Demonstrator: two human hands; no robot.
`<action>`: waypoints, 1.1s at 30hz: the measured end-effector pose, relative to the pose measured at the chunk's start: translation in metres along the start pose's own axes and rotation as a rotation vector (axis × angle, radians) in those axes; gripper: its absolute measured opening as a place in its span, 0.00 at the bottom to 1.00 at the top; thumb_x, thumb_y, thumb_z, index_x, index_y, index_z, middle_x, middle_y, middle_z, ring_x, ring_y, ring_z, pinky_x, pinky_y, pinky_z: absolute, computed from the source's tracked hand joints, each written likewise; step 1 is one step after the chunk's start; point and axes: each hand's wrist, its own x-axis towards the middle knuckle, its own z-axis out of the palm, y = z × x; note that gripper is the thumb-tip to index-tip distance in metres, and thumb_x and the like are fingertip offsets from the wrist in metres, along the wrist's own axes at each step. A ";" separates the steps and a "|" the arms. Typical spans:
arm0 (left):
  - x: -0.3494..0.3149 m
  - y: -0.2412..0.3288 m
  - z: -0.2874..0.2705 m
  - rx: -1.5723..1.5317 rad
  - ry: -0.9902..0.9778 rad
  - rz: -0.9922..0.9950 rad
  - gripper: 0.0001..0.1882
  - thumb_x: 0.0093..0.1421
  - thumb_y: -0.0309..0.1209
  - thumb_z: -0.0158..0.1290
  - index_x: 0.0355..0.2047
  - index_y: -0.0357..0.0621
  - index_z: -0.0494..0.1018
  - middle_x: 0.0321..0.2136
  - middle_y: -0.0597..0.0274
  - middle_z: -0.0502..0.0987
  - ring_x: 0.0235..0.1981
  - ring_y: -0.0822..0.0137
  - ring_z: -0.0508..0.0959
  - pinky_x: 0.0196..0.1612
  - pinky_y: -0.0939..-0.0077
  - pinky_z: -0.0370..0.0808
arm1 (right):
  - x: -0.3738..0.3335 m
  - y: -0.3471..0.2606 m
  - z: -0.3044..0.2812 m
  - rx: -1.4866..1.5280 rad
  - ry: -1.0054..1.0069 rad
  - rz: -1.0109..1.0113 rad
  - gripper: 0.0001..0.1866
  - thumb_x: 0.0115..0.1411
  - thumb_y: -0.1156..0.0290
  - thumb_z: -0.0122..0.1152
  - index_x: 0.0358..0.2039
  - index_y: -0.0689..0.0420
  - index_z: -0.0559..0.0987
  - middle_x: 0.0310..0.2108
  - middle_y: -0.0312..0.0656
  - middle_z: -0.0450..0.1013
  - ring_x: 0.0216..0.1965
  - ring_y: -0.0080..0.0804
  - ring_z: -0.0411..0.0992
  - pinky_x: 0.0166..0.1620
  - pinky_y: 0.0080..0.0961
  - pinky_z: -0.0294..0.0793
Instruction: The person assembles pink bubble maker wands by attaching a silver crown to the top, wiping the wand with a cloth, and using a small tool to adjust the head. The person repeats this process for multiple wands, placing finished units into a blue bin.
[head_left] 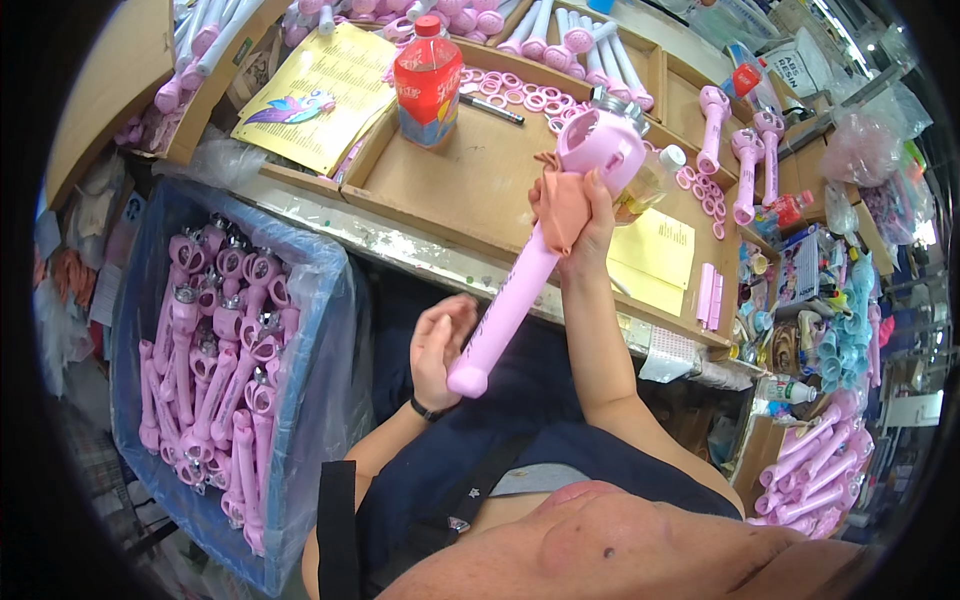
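Observation:
My right hand (594,225) is closed around the upper part of a pink toy wand (512,312), with an orange-pink cloth (567,212) against the handle under the fingers. The wand slants across the front edge of the table, its wide hollow head (612,150) up and right, a silvery piece on top. Down by the rounded lower end is my left hand (438,345), fingers loosely bent and apart; whether it touches the wand I cannot tell. Many similar pink wands (228,320) fill a blue plastic-lined bin (325,400) on the left.
Pink rings (530,97), a pen (492,109) and a red-labelled bottle (428,90) lie or stand in a cardboard tray (450,190). Behind the wand head is a clear bottle (650,185). Yellow sheets (318,100) lie at left. More pink handles (815,465) are stacked lower right.

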 end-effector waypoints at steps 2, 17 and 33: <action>0.006 -0.006 0.003 0.014 0.098 0.144 0.10 0.66 0.30 0.37 0.40 0.39 0.65 0.49 0.52 0.68 0.54 0.60 0.68 0.59 0.59 0.64 | -0.002 0.005 0.005 -0.070 0.087 -0.107 0.31 0.58 0.48 0.52 0.47 0.67 0.69 0.29 0.41 0.72 0.29 0.28 0.73 0.29 0.19 0.75; 0.043 0.021 0.030 0.276 -0.056 0.242 0.31 0.64 0.46 0.44 0.58 0.36 0.54 0.53 0.51 0.64 0.58 0.61 0.63 0.63 0.63 0.55 | -0.098 0.048 0.008 -0.626 -0.182 0.381 0.13 0.54 0.74 0.61 0.39 0.62 0.71 0.34 0.38 0.74 0.34 0.22 0.73 0.38 0.20 0.73; 0.076 0.117 0.005 -0.211 -0.218 0.739 0.54 0.41 0.70 0.51 0.52 0.34 0.54 0.39 0.56 0.65 0.28 0.69 0.69 0.30 0.79 0.71 | -0.115 0.081 -0.021 -0.146 -0.078 0.304 0.18 0.63 0.61 0.47 0.40 0.66 0.73 0.43 0.57 0.72 0.39 0.34 0.74 0.40 0.26 0.77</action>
